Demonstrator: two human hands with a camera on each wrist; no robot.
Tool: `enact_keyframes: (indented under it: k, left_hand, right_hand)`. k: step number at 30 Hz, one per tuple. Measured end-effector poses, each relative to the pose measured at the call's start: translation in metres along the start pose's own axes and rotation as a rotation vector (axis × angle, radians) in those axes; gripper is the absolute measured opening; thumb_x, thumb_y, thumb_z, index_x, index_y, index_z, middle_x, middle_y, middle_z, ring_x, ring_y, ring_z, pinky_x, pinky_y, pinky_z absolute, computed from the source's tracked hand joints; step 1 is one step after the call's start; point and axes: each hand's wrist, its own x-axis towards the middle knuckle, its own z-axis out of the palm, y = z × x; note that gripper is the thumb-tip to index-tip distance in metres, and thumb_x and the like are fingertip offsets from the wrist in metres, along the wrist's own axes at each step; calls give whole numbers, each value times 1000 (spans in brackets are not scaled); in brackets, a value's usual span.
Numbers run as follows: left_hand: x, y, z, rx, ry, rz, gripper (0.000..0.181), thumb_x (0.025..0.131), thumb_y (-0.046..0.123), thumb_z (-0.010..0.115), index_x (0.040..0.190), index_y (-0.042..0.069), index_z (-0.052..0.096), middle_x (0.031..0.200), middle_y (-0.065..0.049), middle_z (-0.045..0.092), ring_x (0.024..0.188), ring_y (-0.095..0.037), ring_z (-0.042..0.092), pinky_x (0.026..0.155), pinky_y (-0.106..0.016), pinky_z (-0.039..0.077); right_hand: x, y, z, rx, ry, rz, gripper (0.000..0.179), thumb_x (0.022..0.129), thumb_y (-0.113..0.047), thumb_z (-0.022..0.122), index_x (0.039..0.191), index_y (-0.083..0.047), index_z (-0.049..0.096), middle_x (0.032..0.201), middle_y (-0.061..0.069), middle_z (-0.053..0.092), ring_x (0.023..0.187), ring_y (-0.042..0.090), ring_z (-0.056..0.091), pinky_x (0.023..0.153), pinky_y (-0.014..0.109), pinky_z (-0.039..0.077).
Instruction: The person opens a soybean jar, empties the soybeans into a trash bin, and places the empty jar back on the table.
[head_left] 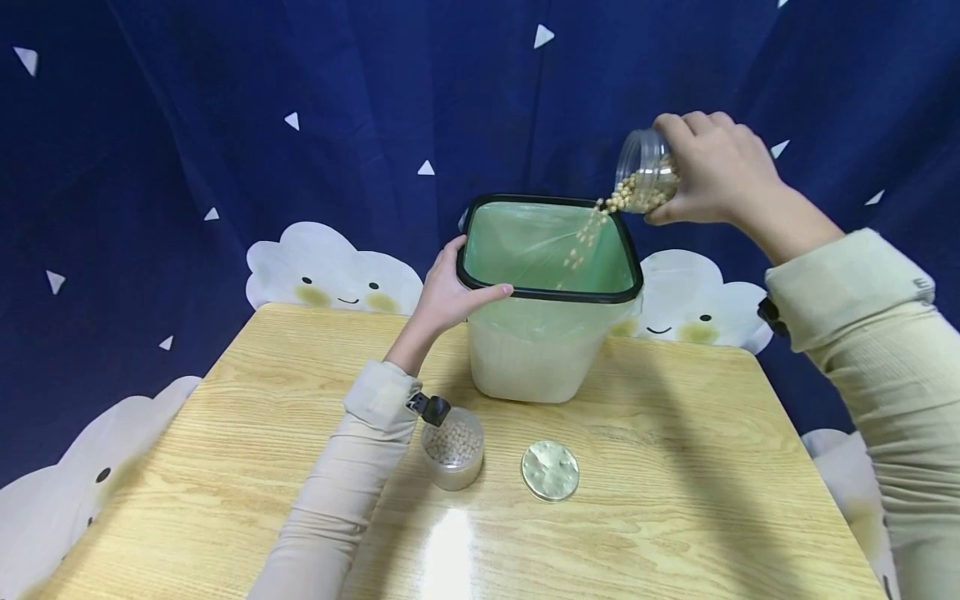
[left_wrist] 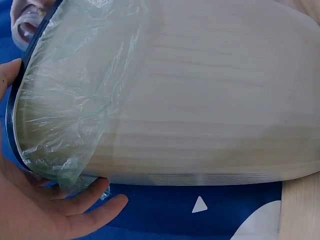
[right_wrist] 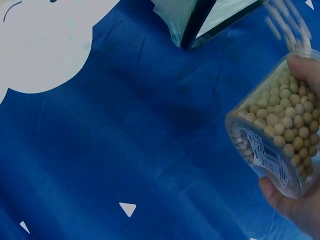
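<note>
Jar (head_left: 647,171): clear, tipped on its side in the air, mouth toward the bin; label on its base, beans inside.
Beans (head_left: 579,242): pale, round; a loose stream falls from the jar's mouth into the bin.
Right hand (head_left: 716,167): fingers and thumb curled round the jar, parted by its width.
Bin (head_left: 534,362): pale, on the table near the far edge; thin green liner (head_left: 517,237) folded over the top.
Rim (head_left: 558,296): dark, rounded corners; the right wrist view shows a gap between it and the jar.
Left hand (head_left: 450,292): grips the bin's left corner, thumb along the near rim, fingers spread down the outer side against the liner.
Tub (head_left: 452,454): clear, upright, filled with beans, near the left sleeve.
Disc (head_left: 551,471): round, metallic, flat, right of the tub; wood shows between the two.
Table (head_left: 675,500): light wood, reaching out on both sides of the bin.
Curtain (head_left: 360,125): blue with white triangles, close behind the far edge.
Clouds (head_left: 330,271): white, smiling, either side of the bin.
</note>
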Motion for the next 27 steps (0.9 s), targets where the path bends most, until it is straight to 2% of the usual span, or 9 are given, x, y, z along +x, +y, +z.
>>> enact_keyframes:
  k: [4, 14, 27]
  left_hand:
    - [-1, 0, -1, -5, 3, -1, 98, 67, 47, 74, 144, 14, 23, 145, -8, 27, 131, -25, 26, 102, -43, 27]
    - [-4, 1, -1, -16, 3, -1, 99, 66, 48, 74, 144, 14, 22, 145, -7, 26, 131, -26, 25, 102, -44, 27]
    - [-5, 1, -1, -11, 13, 5, 99, 67, 48, 74, 144, 15, 22, 145, -7, 26, 131, -25, 26, 102, -44, 27]
  right_hand:
    - [1, -2, -2, -21, 2, -15, 93, 51, -31, 82, 125, 3, 37, 110, 32, 46, 93, 48, 43, 74, 59, 38]
    - [1, -9, 0, -74, -32, -39, 95, 53, -30, 83, 129, 3, 35, 117, 32, 43, 103, 48, 39, 84, 59, 35]
    - [0, -16, 5, -132, -21, -96, 95, 50, -27, 84, 126, 3, 35, 116, 32, 43, 104, 50, 39, 84, 60, 35]
